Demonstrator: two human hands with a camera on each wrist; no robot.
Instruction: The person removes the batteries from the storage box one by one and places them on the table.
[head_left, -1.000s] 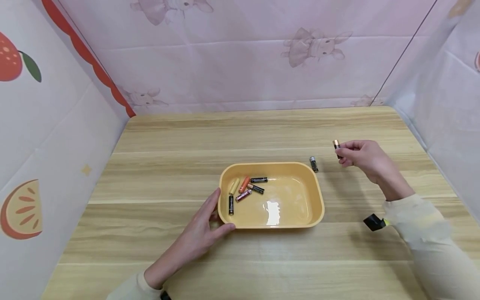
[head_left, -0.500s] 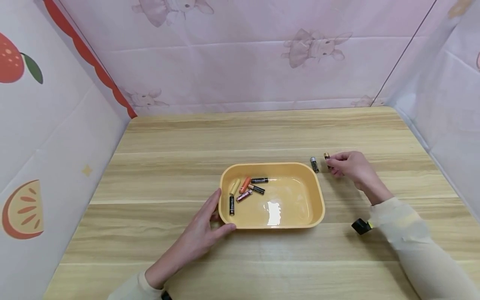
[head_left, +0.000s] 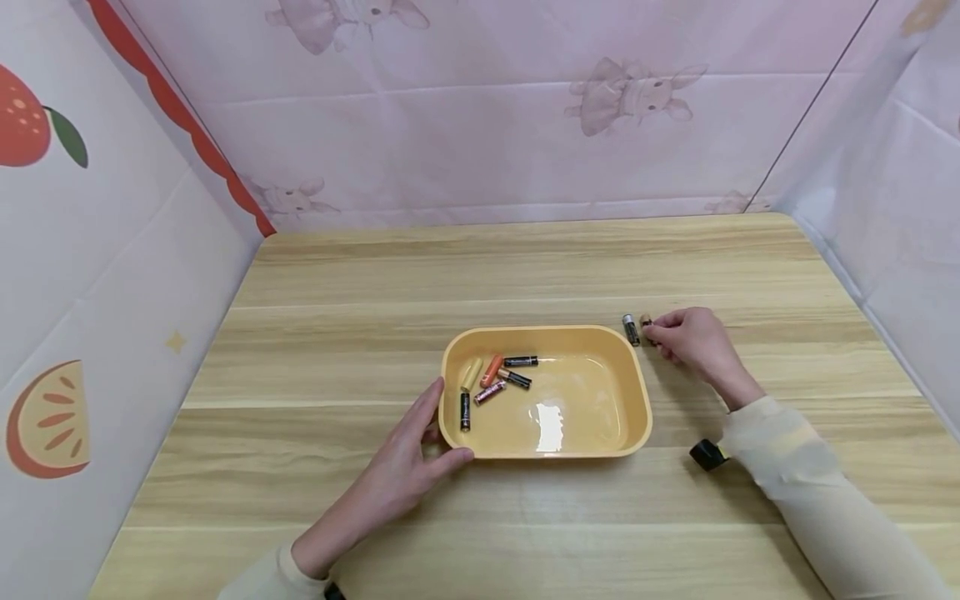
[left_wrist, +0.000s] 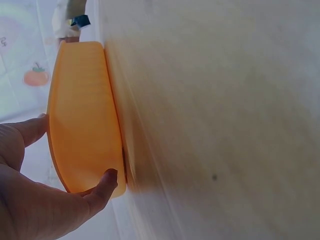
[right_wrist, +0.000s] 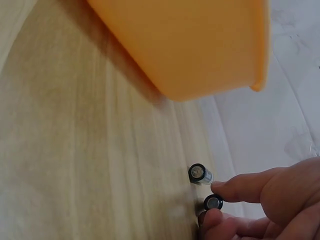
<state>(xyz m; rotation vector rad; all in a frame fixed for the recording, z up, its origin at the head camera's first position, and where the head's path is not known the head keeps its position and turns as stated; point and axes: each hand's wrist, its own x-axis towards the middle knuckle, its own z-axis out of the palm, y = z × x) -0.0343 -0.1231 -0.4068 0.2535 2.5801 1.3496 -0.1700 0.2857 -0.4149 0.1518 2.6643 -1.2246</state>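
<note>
My left hand [head_left: 408, 458] rests at the left end of a yellow plastic bin [head_left: 592, 333], thumb at the front rim and fingers along the left wall. In the left wrist view a bent fingertip [left_wrist: 111, 176] touches the bin's outside. My right hand [head_left: 693, 342] pinches a black battery with a copper-coloured top [head_left: 647, 320] between thumb and fingers, low over the table beyond the bin's far right corner. Just left of it stands a silver-topped black battery [head_left: 632, 332]. The right wrist view shows the held battery's flat end [right_wrist: 213, 202] close beside the standing battery [right_wrist: 198, 172].
Inside the bin, toward its left side, lie several batteries: a yellow one [head_left: 471, 375], an orange one [head_left: 492, 370], a purplish-red one [head_left: 491, 392] and black ones [head_left: 465, 412]. The wooden table [head_left: 360, 300] meets printed sheets [head_left: 480, 150] at the back and sides.
My right hand has moved left and down with the black and copper battery, bringing it beside the silver-topped one. My left hand and the bin have stayed in place.
</note>
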